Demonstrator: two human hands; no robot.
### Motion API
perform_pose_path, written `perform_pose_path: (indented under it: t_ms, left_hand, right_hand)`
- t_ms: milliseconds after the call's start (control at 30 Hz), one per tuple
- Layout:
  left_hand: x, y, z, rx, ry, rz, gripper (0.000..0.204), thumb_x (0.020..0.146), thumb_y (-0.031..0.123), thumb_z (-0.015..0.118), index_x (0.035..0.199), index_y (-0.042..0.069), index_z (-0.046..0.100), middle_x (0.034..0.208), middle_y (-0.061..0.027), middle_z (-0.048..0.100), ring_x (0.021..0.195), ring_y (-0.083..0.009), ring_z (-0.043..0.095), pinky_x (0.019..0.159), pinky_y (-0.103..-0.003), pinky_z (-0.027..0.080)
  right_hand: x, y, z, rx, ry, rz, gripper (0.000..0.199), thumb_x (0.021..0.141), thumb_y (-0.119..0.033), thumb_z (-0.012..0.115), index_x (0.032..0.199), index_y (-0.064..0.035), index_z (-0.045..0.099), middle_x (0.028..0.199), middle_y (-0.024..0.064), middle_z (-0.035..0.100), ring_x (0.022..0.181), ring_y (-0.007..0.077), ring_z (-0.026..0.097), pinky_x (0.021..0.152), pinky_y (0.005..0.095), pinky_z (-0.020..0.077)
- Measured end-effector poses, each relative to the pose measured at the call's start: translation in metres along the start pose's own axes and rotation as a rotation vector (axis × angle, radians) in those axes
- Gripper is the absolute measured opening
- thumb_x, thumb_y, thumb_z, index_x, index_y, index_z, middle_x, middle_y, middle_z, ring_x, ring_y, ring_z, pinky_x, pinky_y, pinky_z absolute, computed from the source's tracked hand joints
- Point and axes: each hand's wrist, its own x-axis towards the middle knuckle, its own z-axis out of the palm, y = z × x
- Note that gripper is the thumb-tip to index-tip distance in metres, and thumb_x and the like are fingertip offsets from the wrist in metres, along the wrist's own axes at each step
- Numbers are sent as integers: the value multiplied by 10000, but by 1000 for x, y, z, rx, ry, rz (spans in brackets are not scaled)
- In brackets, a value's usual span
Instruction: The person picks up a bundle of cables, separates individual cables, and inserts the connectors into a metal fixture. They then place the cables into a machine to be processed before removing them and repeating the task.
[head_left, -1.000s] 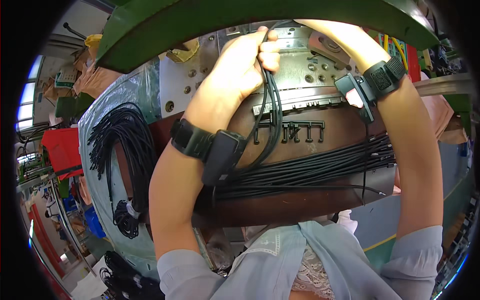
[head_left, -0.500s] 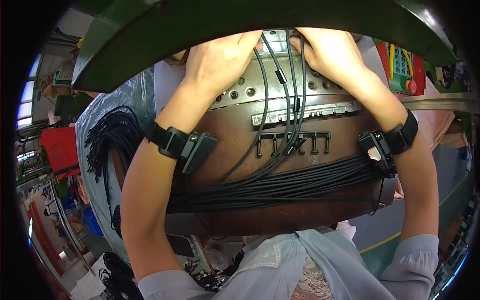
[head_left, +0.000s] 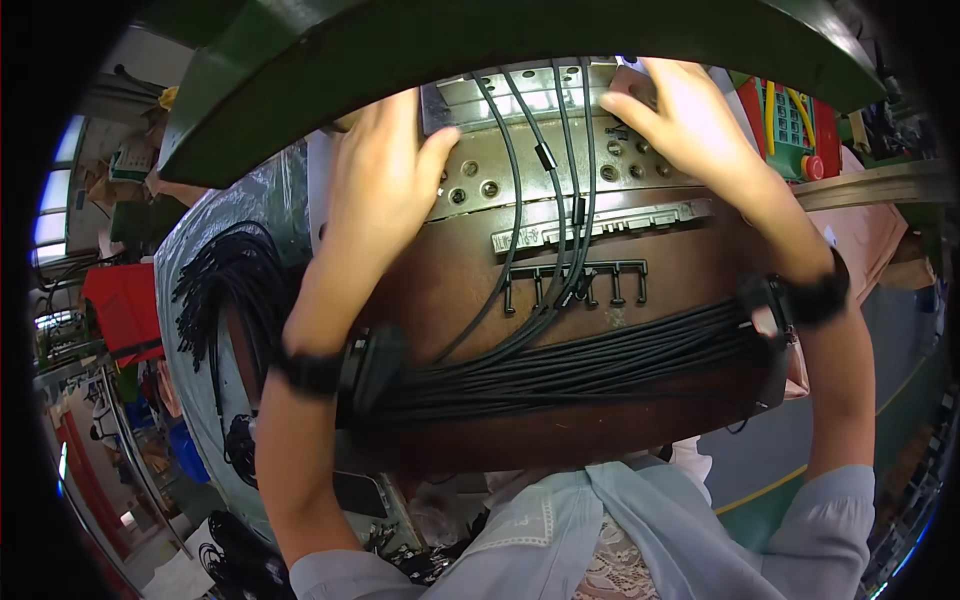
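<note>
**Hands deep in the mould, cables loose across the plate**

Evidently the left hand lies flat, fingers spread, on the perforated metal plate, gripping nothing; the right hand presses curled fingers at the plate's top, whether pinching a black cable I cannot tell; cables could slip their grooves, or snag the bundle below.

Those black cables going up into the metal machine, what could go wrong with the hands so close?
1. The left hand and right hand rest on the metal plate under the green cover; fingers could get pinched there.
2. Four black cables run close together and might cross or tangle.
3. The cable bundle lies loose across the brown bench and could slide off.
</note>
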Motion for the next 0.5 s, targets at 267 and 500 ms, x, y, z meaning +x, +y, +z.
perform_pose_path:
  t_ms: [267,500]
  left_hand:
    - [-251,76,-65,-691,-1272,-697,445,952,273,590,1317,19,564,1241,-201,638,1140,-365,606,1018,-422,435]
    - [-365,52,-4,159,-534,-564,297,912,201,582,1144,27,643,1108,-194,653,1037,-379,612,924,-452,466]
  right_hand:
    - [-318,44,-66,117,382,851,307,1018,-55,480,1321,-10,504,1205,115,597,1081,177,575,945,299,455]
    - [-469,25,31,192,-336,531,323,903,-167,622,1196,-31,616,1207,164,601,1147,323,549,969,437,439]
